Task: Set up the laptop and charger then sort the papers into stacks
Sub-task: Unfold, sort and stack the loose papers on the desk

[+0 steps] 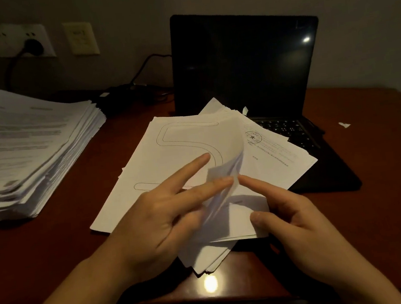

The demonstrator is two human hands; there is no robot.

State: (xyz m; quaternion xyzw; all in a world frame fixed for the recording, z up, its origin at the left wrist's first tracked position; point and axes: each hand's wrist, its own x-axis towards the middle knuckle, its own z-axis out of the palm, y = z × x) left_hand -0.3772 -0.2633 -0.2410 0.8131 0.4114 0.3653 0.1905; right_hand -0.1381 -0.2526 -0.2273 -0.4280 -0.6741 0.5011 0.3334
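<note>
Papers in a tall stack (27, 151) sit at the far left of the worktop (79, 240), printed side up, edges uneven. Behind it a black plug (32, 47) is in a wall socket (19, 40), with a switch plate (80, 38) just beside. A charger (118, 96) lies at the back between the stack and the laptop, its cable running toward the laptop.

In the middle a loose pile (148, 182) lies fanned out, its top page showing an outlined shape; its far corner overlaps the laptop's keyboard. The left hand (167, 220) rests on the pile, its grip spread, fingers straight. One sheet (231, 148) curls up from the pile, and the left middle fingertip and right index fingertip meet at its edge. The right hand (299, 218) has its thumb on top of the pile's near edge, the other fingers tucked under: its grip pinches the pile.

The laptop (247, 66) stands open, screen dark. Right of it a small paper scrap (344, 124) lies on the worktop
</note>
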